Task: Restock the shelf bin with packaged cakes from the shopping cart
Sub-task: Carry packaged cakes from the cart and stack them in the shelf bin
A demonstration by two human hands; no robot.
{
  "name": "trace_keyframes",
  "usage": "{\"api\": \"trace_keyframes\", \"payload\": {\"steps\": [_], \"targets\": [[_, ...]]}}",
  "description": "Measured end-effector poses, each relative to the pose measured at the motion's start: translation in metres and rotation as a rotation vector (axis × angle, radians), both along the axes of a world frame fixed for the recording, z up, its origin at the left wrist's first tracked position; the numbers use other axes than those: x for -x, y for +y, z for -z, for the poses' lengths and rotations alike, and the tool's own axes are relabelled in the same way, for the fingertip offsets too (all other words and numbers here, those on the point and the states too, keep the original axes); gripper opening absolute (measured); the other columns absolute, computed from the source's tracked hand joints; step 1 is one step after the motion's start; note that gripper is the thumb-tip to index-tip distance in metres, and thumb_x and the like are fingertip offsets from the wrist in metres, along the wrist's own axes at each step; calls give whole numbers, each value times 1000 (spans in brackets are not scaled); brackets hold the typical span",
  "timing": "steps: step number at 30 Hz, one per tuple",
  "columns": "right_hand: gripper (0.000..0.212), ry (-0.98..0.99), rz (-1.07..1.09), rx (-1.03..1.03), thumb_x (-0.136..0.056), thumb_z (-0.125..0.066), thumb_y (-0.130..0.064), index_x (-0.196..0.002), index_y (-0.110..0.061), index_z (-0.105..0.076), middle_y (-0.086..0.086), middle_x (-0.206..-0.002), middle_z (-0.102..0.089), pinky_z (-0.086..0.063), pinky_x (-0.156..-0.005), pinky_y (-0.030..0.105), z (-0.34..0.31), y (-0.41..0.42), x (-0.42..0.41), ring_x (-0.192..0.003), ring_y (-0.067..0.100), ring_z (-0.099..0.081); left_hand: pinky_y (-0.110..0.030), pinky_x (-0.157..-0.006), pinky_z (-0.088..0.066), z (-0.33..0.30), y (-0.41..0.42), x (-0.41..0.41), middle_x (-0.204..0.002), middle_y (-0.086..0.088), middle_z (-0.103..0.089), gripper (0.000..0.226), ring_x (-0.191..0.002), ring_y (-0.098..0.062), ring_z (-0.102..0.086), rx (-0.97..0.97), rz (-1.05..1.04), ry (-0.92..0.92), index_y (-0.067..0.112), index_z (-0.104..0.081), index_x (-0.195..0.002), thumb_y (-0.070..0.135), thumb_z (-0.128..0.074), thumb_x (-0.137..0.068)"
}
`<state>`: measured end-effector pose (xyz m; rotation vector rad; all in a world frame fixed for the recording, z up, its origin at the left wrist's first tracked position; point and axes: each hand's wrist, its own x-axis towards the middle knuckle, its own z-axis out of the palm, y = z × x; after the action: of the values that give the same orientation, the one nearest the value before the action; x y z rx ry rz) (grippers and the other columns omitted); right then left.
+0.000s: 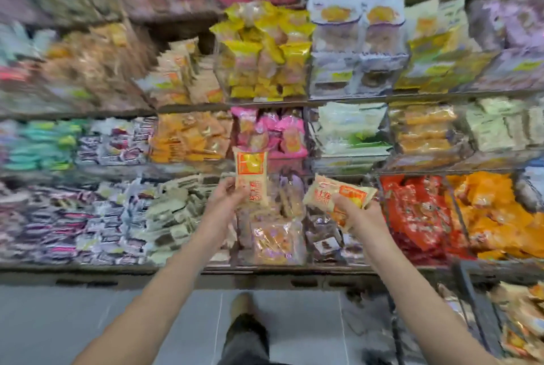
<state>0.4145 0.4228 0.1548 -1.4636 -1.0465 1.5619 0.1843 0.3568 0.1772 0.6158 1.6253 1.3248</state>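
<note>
My left hand [228, 192] grips a beige cake packet [250, 174] with an orange label, held upright in front of the lower shelf. My right hand [357, 213] holds a second beige packet [338, 192] of the same kind, tilted sideways. Both hands are raised side by side before the shelves. On the middle shelf up and to the left, a bin [182, 82] holds matching beige and orange packets. The shopping cart [482, 314] stands at the lower right with more packets [521, 320] inside. The picture is blurred.
Wire shelves hold many bins of packaged snacks: yellow packets [265, 52] at the centre, pink ones [273, 132] below, red [415, 211] and orange [497, 211] bags at the right. The grey tiled floor [88, 326] and my foot [241, 305] lie below.
</note>
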Motion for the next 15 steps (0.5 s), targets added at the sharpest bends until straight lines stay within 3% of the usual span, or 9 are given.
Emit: {"api": "trace_keyframes", "payload": {"steps": [2, 4, 6, 8, 10, 12, 15], "targets": [[12, -17, -57, -11, -82, -70, -30, -85, -25, -60, -9, -84, -68, -50, -71, 29, -6, 10, 49, -77, 9, -66, -33, -82, -48, -4, 6, 50, -100, -1, -67, 17, -91, -17, -63, -24, -83, 23, 20, -57, -102, 7, -55, -91], [11, -15, -106, -50, -82, -70, -31, -82, -25, -62, -13, -78, -68, -46, -59, 19, -17, 22, 95, -66, -1, -65, -32, -78, -48, -8, 13, 99, -97, -1, -66, 18, -90, -18, -63, -66, -159, 35, 22, -56, -97, 4, -55, -91], [10, 7, -138, -94, -83, -70, -30, -83, -22, -63, -14, -74, -69, -44, -50, 12, -31, 38, 140, -57, -6, -64, -36, -85, -45, -14, 26, 145, -99, -4, -63, 17, -94, -22, -59, -100, -219, 64, 18, -54, -98, 3, -53, -92], [12, 4, -144, -139, -82, -70, -33, -82, -24, -61, -14, -72, -68, -44, -52, 14, -47, 55, 182, -59, -1, -64, -37, -87, -45, -21, 43, 186, -101, -5, -62, 15, -92, -19, -58, -129, -264, 154, 14, -52, -103, 3, -52, -93], [15, -16, -133, -197, -81, -70, -36, -78, -27, -58, -16, -63, -67, -44, -57, 19, -62, 72, 222, -60, -2, -63, -32, -82, -46, -31, 63, 225, -102, -4, -61, 16, -90, -15, -58, -165, -296, 283, 14, -50, -106, 3, -51, -94], [14, -12, -137, -270, -82, -69, -37, -78, -28, -59, -21, -59, -66, -44, -53, 14, -75, 86, 255, -57, -9, -60, -27, -80, -48, -47, 84, 261, -102, 2, -62, 15, -92, -11, -59, -217, -269, 425, 17, -49, -108, 8, -50, -96], [13, 6, -145, -290, -81, -68, -41, -79, -33, -58, -24, -70, -64, -36, -56, 18, -88, 102, 294, -64, -10, -58, -12, -68, -45, -77, 124, 310, -97, 12, -60, 15, -88, 4, -57, -310, -187, 614, 24, -47, -107, 14, -48, -96]]}}
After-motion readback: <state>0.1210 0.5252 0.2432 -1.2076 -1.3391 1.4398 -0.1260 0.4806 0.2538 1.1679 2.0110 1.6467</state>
